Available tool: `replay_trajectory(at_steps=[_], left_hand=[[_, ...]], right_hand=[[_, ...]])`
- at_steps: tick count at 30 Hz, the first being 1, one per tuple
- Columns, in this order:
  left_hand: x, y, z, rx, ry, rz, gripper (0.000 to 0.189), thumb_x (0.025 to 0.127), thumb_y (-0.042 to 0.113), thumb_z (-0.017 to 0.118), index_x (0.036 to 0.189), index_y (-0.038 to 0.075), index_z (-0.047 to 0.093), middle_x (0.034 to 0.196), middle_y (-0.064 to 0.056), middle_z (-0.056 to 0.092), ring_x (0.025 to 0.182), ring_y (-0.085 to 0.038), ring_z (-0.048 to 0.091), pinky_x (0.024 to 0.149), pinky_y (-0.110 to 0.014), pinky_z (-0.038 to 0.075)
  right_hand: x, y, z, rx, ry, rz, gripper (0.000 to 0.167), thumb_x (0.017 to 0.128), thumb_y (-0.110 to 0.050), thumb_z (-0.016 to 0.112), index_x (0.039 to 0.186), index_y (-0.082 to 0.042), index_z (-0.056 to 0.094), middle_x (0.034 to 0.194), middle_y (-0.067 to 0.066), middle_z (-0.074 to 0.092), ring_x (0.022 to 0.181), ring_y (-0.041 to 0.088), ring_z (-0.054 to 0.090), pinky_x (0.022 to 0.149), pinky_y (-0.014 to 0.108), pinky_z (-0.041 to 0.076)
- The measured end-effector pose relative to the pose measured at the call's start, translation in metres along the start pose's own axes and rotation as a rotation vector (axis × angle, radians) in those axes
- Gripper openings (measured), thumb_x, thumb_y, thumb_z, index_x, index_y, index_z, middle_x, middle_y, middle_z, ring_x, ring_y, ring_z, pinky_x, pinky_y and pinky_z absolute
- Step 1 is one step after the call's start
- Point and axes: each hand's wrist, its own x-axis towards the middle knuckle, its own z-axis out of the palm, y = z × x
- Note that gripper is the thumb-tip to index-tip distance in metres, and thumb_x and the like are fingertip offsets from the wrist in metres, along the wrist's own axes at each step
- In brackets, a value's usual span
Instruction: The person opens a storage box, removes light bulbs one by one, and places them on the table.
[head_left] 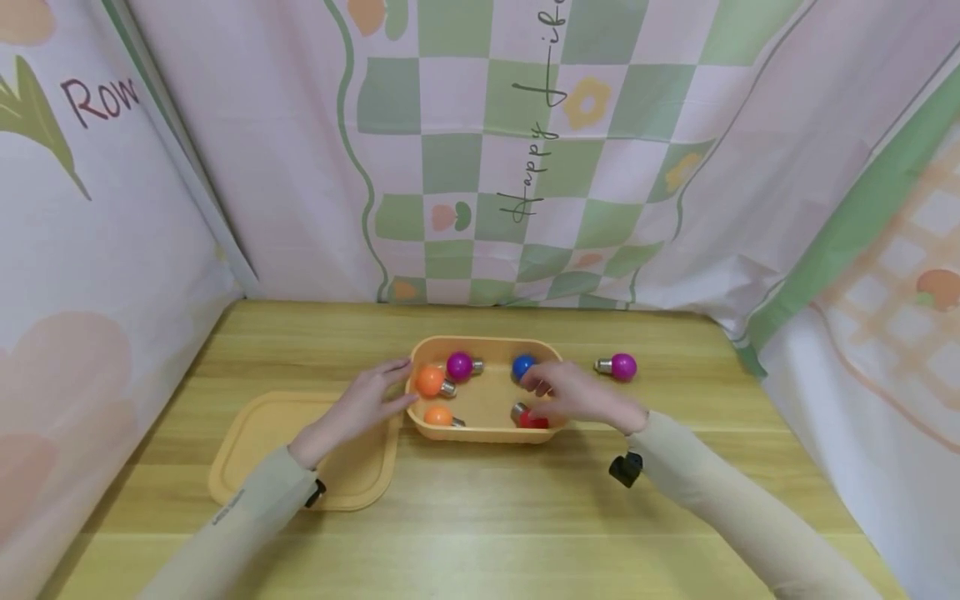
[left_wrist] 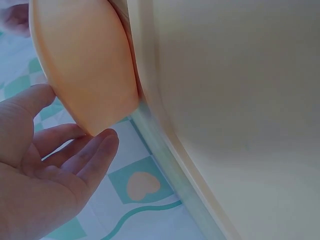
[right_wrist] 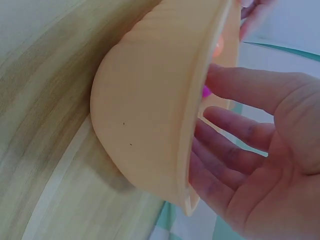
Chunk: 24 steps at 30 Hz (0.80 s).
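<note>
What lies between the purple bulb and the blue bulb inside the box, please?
In the head view, only bare box lies between the purple bulb and the blue bulb.

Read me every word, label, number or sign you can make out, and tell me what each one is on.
"Row": on the cloth at the left.
"Happy Lif": written sideways on the checked back cloth, the end cut off by the picture's top edge.
Left sleeve: a small line of dark print, too small to read.
</note>
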Motion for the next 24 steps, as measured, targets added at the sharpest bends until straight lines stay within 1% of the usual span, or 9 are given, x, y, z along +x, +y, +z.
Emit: replay_trajectory(at_steps=[3,5,9,12,16,24], left_hand=[[0.0,0.001,0.0,-0.001,0.001,0.002,0.056,0.093,0.022,0.068,0.137,-0.009,0.05,0.147,-0.03,0.047,0.135,-0.046,0.048,0.114,-0.057,0.041],[0.001,0.001,0.0,-0.001,0.002,0.004,0.056,0.093,0.021,0.069,0.136,-0.01,0.05,0.146,-0.03,0.047,0.135,-0.046,0.048,0.114,-0.057,0.041],[0.0,0.002,-0.001,0.0,0.003,0.003,0.056,0.093,0.021,0.068,0.136,-0.01,0.051,0.146,-0.03,0.047,0.134,-0.047,0.048,0.114,-0.057,0.041],[0.0,0.002,-0.002,0.0,0.001,0.0,0.056,0.093,0.021,0.068,0.136,-0.01,0.05,0.146,-0.03,0.047,0.135,-0.047,0.048,0.114,-0.058,0.04],[0.0,0.001,-0.001,-0.002,-0.004,-0.01,0.056,0.093,0.021,0.068,0.137,-0.01,0.05,0.147,-0.029,0.046,0.136,-0.046,0.047,0.115,-0.057,0.04],[0.001,0.0,0.0,0.002,-0.012,-0.015,0.056,0.094,0.022,0.068,0.137,-0.009,0.05,0.148,-0.029,0.046,0.136,-0.045,0.047,0.115,-0.056,0.04]], right_hand=[[0.003,0.0,0.002,0.002,-0.045,0.012,0.033,0.086,-0.014,0.076,0.113,0.002,0.066,0.109,0.015,0.072,0.096,0.026,0.069,0.082,0.034,0.063],[0.005,0.0,0.003,0.008,-0.07,0.006,0.033,0.084,-0.013,0.077,0.111,0.003,0.066,0.107,0.016,0.071,0.094,0.026,0.07,0.08,0.032,0.063],[0.008,0.001,0.005,-0.008,-0.093,-0.008,0.03,0.084,-0.013,0.078,0.107,0.001,0.066,0.1,0.014,0.072,0.089,0.022,0.071,0.076,0.027,0.063],[0.01,0.0,0.006,-0.007,-0.115,0.012,0.026,0.085,-0.014,0.078,0.104,-0.001,0.067,0.096,0.011,0.074,0.085,0.017,0.07,0.073,0.023,0.061],[0.012,-0.004,0.006,0.001,-0.143,0.04,0.024,0.086,-0.014,0.077,0.105,-0.003,0.068,0.095,0.008,0.074,0.084,0.013,0.069,0.073,0.023,0.061],[0.014,-0.009,0.006,-0.027,-0.165,0.042,0.025,0.086,-0.012,0.077,0.108,-0.005,0.069,0.097,0.005,0.072,0.086,0.015,0.066,0.075,0.023,0.059]])
